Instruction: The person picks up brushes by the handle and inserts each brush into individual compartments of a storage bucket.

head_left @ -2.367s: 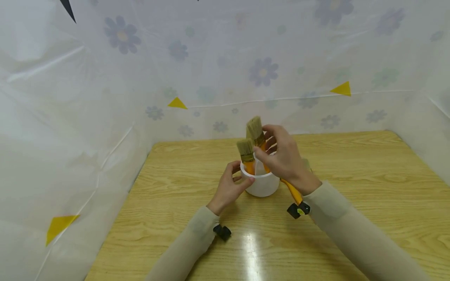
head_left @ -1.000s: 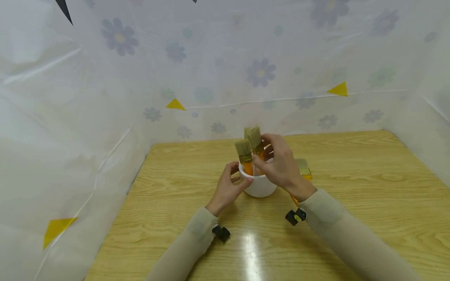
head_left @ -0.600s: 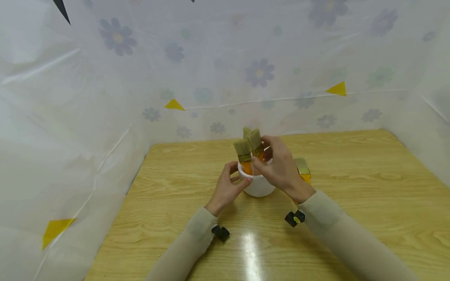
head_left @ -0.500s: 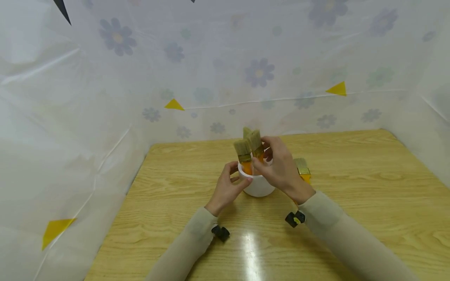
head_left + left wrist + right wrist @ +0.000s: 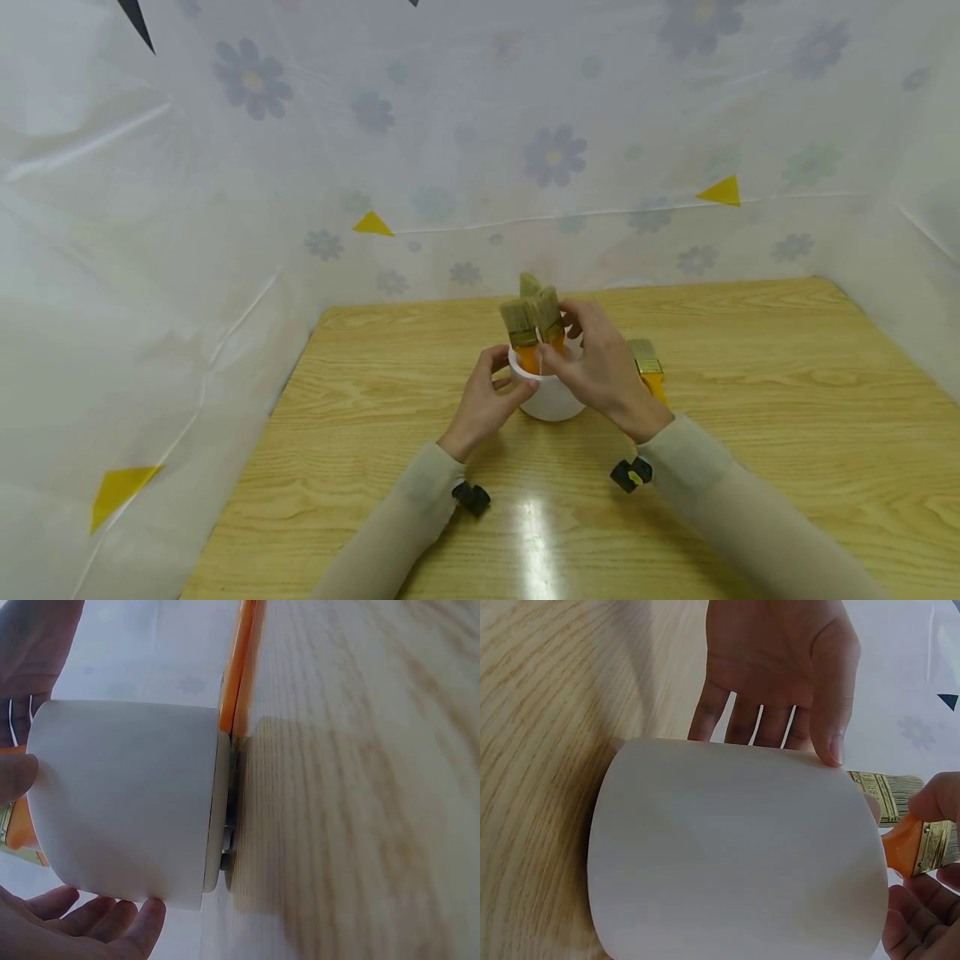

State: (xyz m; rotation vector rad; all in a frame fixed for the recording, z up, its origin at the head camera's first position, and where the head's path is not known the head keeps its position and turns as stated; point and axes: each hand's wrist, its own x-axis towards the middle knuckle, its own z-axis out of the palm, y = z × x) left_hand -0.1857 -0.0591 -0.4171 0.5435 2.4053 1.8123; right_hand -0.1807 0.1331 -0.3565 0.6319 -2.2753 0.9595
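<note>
With the cup as the middle of the dial in the head view, we see a pale flowered sheet (image 5: 465,125) at 12 o'clock, and below it the wood-grained surface (image 5: 810,400). Two beige sleeves (image 5: 750,508) come in from 8 and 4 o'clock.

At 9 o'clock we see the left hand (image 5: 489,404), partly closed, its fingers and thumb curled round the cup. At 2 o'clock the right hand (image 5: 603,367) pinches the held brush (image 5: 551,315) between thumb and fingers, the handle reaching inside the rim. The white cup (image 5: 552,402) stands upright on the surface.

Two more brushes (image 5: 519,325) stand in it, bristles up, towards 11 o'clock, one behind the other. The loose brush (image 5: 645,360) lies on the surface between 2 and 3 o'clock, partly hidden by the right hand. We also see yellow patches (image 5: 722,192) on the sheet and, smallest, black wrist cameras (image 5: 471,498) at 7 and between 4 and 5 o'clock.
</note>
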